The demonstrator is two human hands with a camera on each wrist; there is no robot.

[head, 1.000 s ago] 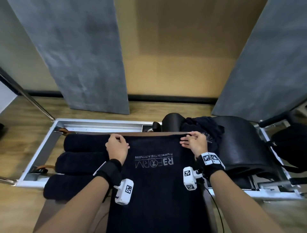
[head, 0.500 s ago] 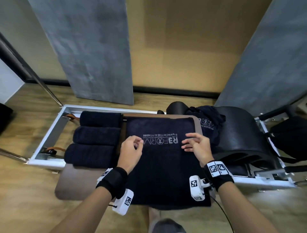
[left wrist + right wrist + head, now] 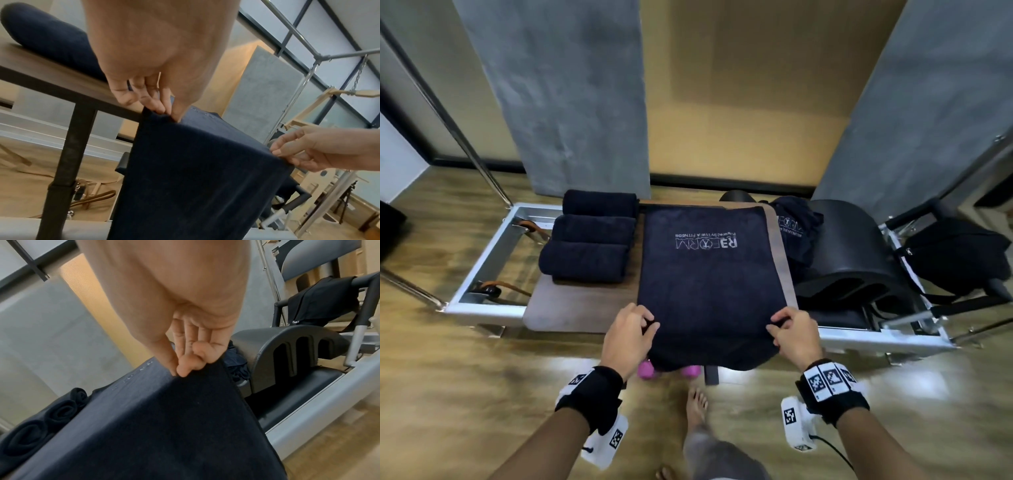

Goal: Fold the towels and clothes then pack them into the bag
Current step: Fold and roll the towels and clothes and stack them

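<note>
From the head camera, one navy towel lies flat on the brown table, its long axis running straight away from the person, from the table's far edge to its near edge, where the last stretch hangs over toward the floor. The left hand pinches the towel's left side and the right hand its right side, both at the table's near edge, level with each other, so neither is nearer. My guess is that the fold goes forward, away from the body, along that long axis. Three rolled towels sit side by side at the table's far left corner. One crumpled dark garment lies off the right edge against a black arc barrel, and one black bag rests further right.

From the left wrist camera, the left hand's fingertips nip the cloth just where it bends over the table's near edge; the right hand holds the opposite side.

From the right wrist camera, thumb and curled fingers clamp the right edge; the three rolls show end-on at lower left.
</note>
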